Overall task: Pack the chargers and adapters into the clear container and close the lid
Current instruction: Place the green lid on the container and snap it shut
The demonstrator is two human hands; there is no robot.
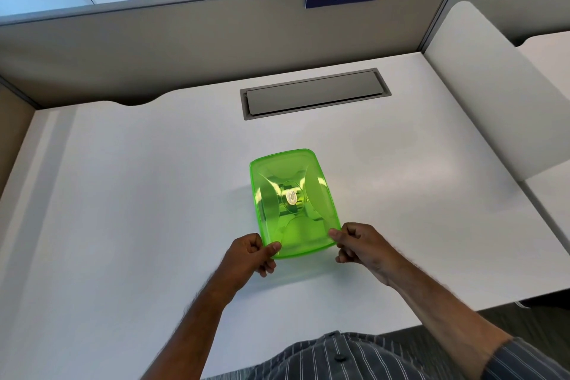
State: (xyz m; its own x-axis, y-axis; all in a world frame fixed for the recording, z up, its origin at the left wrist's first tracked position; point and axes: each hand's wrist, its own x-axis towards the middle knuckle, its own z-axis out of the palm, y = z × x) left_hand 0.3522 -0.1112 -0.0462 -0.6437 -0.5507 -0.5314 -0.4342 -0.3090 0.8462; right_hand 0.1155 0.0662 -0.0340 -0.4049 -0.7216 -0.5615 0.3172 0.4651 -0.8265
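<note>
A translucent green lid (293, 194) covers the container in the middle of the white desk (138, 194); the container body beneath it is hidden. Pale shapes show dimly through the green plastic, and I cannot tell what they are. My left hand (251, 253) pinches the lid's near left corner between thumb and fingers. My right hand (357, 244) pinches the near right corner the same way. No loose chargers or adapters lie on the desk.
A grey cable hatch (314, 92) is set into the desk behind the container. Grey partition walls (185, 40) with a sign reading 307 close off the back, and a white divider (481, 86) stands at the right.
</note>
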